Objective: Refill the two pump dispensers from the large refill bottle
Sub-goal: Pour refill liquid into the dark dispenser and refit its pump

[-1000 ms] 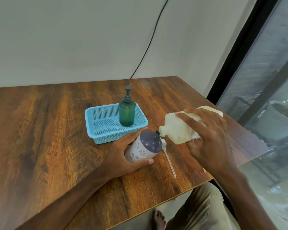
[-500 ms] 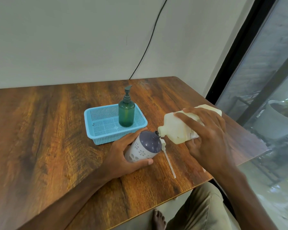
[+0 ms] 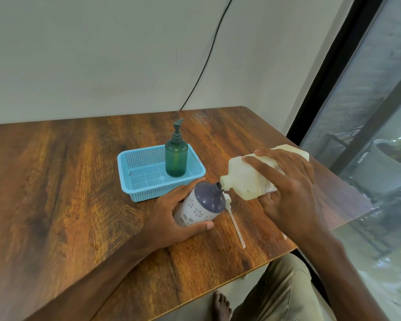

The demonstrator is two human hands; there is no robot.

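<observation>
Nearest, a bare foot (image 3: 221,304) is seen below the desk (image 3: 56,193) edge. On the desk, the left hand (image 3: 169,218) is wrapped round the patterned dispenser (image 3: 202,205), purple-topped, its cap off and its neck open. A removed pump (image 3: 235,222) with its dip tube is laid flat just beside it, close to the near edge. The refill bottle (image 3: 248,179) is gripped by the right hand (image 3: 292,195), fingers spread over the top and thumb beneath, and is tipped over so that its spout meets the dispenser's neck. Both openings are narrow; if either hand drifts, liquid would likely be spilt on the desk. The fill level cannot be seen through the opaque body, so overflow is judged possible. The pump could be knocked off the edge by the right wrist. A label is partly shown under the right hand; its print cannot be read. Farther back, the green dispenser (image 3: 176,158), pump fitted, stands upright in a blue basket (image 3: 137,163). A cable (image 3: 208,54) is run down the wall.
</observation>
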